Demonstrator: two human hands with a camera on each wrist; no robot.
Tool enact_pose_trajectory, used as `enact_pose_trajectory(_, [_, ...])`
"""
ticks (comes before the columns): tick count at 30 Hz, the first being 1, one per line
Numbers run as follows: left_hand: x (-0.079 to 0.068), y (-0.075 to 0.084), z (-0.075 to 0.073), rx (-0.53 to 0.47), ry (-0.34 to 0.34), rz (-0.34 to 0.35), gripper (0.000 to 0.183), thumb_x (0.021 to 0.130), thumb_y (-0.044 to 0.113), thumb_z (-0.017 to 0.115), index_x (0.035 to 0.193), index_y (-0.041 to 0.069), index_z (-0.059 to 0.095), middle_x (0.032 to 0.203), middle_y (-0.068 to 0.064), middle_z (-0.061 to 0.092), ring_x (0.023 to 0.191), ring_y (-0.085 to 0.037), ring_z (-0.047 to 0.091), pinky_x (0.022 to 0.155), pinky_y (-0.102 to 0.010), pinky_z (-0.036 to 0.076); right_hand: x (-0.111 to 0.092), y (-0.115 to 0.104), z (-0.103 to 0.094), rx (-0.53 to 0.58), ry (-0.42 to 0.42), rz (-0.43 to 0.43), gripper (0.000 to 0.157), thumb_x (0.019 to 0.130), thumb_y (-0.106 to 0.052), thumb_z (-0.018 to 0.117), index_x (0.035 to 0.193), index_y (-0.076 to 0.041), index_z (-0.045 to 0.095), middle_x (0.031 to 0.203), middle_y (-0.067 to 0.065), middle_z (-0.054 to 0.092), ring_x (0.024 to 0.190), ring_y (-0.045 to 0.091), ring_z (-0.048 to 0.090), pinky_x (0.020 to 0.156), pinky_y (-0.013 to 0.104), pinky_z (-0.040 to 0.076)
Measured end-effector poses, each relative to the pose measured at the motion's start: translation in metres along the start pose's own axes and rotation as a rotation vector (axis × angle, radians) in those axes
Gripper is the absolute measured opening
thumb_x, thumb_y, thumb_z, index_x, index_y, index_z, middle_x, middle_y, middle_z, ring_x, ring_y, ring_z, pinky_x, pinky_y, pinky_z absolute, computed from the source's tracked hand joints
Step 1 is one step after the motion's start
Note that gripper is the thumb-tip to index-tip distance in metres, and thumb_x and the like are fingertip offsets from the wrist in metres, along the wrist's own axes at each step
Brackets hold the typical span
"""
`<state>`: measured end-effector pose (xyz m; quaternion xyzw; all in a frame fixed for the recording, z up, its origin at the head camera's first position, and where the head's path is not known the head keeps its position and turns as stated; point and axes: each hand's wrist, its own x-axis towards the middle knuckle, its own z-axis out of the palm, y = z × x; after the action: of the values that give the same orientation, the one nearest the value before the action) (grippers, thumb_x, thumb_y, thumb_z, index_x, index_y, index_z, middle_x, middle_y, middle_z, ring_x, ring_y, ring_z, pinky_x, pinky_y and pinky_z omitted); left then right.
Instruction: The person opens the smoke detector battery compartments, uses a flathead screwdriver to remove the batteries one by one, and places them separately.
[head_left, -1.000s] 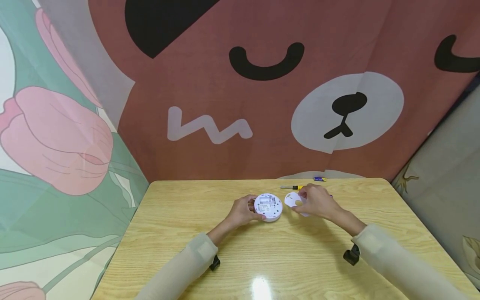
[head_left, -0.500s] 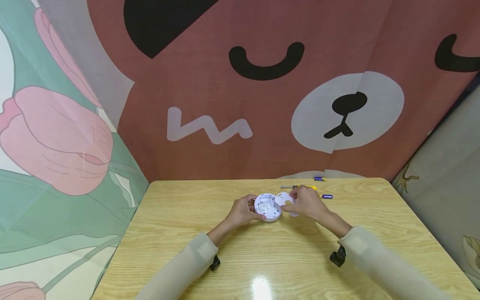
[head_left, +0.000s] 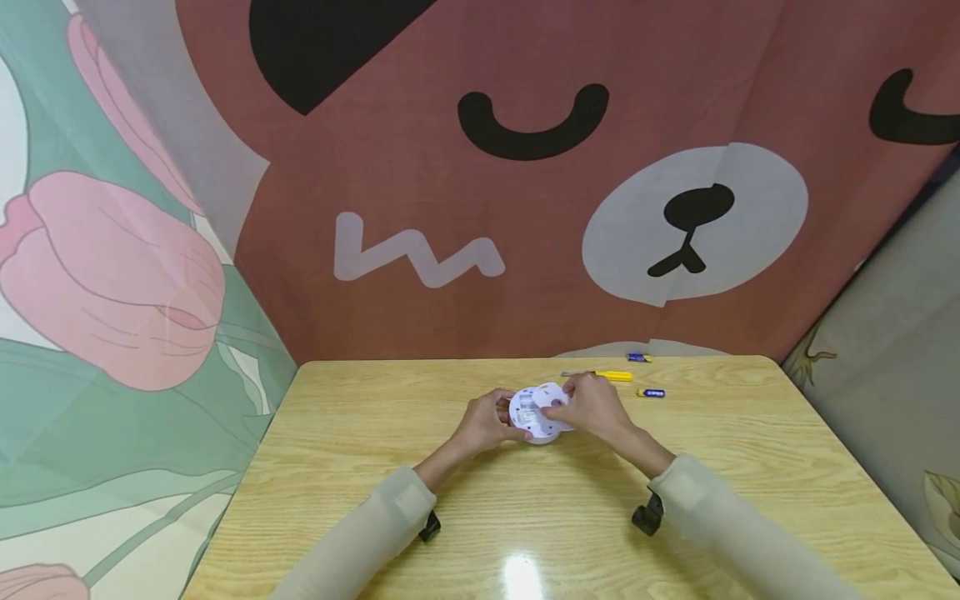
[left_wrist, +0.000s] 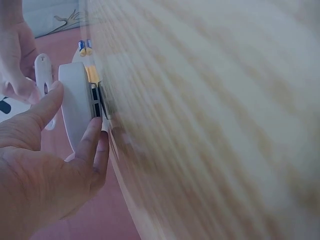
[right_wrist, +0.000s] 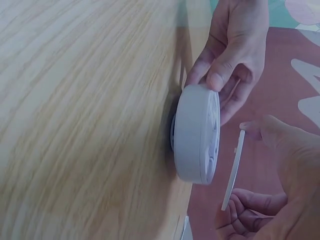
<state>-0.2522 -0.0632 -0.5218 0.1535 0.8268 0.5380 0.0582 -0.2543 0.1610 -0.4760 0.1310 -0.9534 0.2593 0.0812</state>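
Note:
My left hand point(head_left: 483, 421) grips a round white device point(head_left: 522, 414) by its left rim, thumb at the near side. Its upper face has a recess and printed label, partly covered from above. My right hand point(head_left: 596, 410) pinches a thin white plate point(head_left: 550, 395) with a hole in it, over the right part of the device. In the right wrist view a gap shows between the plate point(right_wrist: 233, 170) and the device point(right_wrist: 192, 135). Seen from the left wrist, dark slots line the underside edge of the device point(left_wrist: 75, 107), close to the tabletop.
Behind my right hand lies a screwdriver with a yellow handle point(head_left: 617, 377). One purple and yellow battery point(head_left: 651, 392) rests to its right, another battery point(head_left: 639, 357) at the back edge of the wooden table point(head_left: 390, 383). A printed cloth point(head_left: 420, 317) hangs behind.
My right hand has moved left with the plate, from beside the device to over its right part. The screwdriver handle and a battery have come into view. My left hand stays put.

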Motion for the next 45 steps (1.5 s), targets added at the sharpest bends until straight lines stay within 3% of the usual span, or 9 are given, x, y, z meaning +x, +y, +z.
enact_pose_trajectory(8, [-0.001,0.002,0.000,0.050,0.005,-0.002,0.068,0.074,0.006,0.098,0.132,-0.005,0.063,0.112,-0.013,0.074,0.096,-0.022,0.076,0.076,-0.021,0.061,0.001,-0.007,0.008,0.009,0.006,0.028,0.051,0.072,-0.040,0.096,0.089,0.002,0.073,0.081,0.010,0.072,0.068,0.018,0.059,0.060,0.034,0.053])
enact_pose_trajectory(22, [-0.003,0.003,0.000,0.033,0.011,-0.004,0.067,0.074,0.006,0.098,0.130,-0.005,0.063,0.113,-0.016,0.073,0.097,-0.024,0.077,0.078,-0.022,0.062,0.006,-0.011,0.020,-0.009,0.014,0.056,0.051,0.071,-0.040,0.097,0.087,0.003,0.075,0.080,0.012,0.073,0.071,0.022,0.063,0.060,0.034,0.054])
enact_pose_trajectory(28, [-0.002,0.004,0.001,0.064,0.010,-0.002,0.068,0.073,0.008,0.098,0.131,-0.004,0.063,0.113,-0.016,0.073,0.094,-0.023,0.077,0.076,-0.022,0.062,0.008,-0.015,0.025,-0.003,0.015,0.058,0.046,0.071,-0.040,0.097,0.073,-0.003,0.070,0.066,0.004,0.062,0.061,0.016,0.051,0.052,0.027,0.041])
enact_pose_trajectory(32, [-0.002,0.006,0.001,0.068,0.013,-0.001,0.068,0.074,0.007,0.098,0.131,-0.005,0.063,0.116,-0.018,0.073,0.096,-0.026,0.078,0.077,-0.022,0.062,0.009,-0.019,0.025,-0.002,0.018,0.058,0.047,0.071,-0.041,0.097,0.069,-0.005,0.067,0.066,0.002,0.058,0.058,0.014,0.048,0.048,0.024,0.037])
enact_pose_trajectory(45, [-0.003,0.007,0.001,0.087,0.012,0.015,0.067,0.075,0.007,0.098,0.130,-0.006,0.063,0.121,-0.022,0.071,0.093,-0.025,0.078,0.077,-0.021,0.062,0.008,-0.022,0.027,-0.021,0.010,0.082,0.051,0.072,-0.042,0.098,0.079,0.001,0.072,0.077,0.009,0.068,0.064,0.017,0.056,0.051,0.026,0.043])
